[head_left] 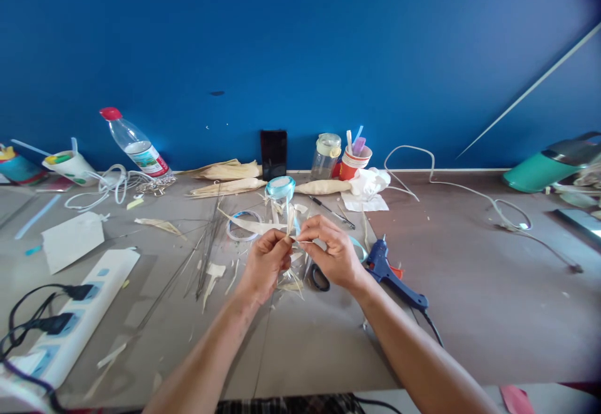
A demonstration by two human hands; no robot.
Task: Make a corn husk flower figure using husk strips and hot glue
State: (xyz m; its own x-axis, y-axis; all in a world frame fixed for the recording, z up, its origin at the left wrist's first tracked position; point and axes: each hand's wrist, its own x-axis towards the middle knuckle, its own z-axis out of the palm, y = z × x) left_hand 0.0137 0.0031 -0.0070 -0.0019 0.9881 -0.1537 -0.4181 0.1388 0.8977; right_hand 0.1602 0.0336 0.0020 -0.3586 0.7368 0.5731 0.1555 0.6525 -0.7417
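Near the middle of the table, my left hand (265,260) is closed in a pinch on a pale piece of corn husk (290,217), which sticks up above the fingertips. Close against it, my right hand (332,251) pinches a thin end of the husk between thumb and fingers. A long husk strip (251,225) reaches out leftward from behind the left hand. Under the right hand shows a black scissors handle (320,278); the blades are hidden. Husk scraps (292,284) lie below both hands. A blue glue gun (392,276) rests beside my right forearm.
Thin wires (204,257) and a white power strip (89,314) lie on the left. At the back are a tilted plastic bottle (141,144), husks (228,187), a ribbon roll (280,187), a phone (273,154), a jar (325,158) and red paper cups (353,165). A white cable (462,187) runs rightward.
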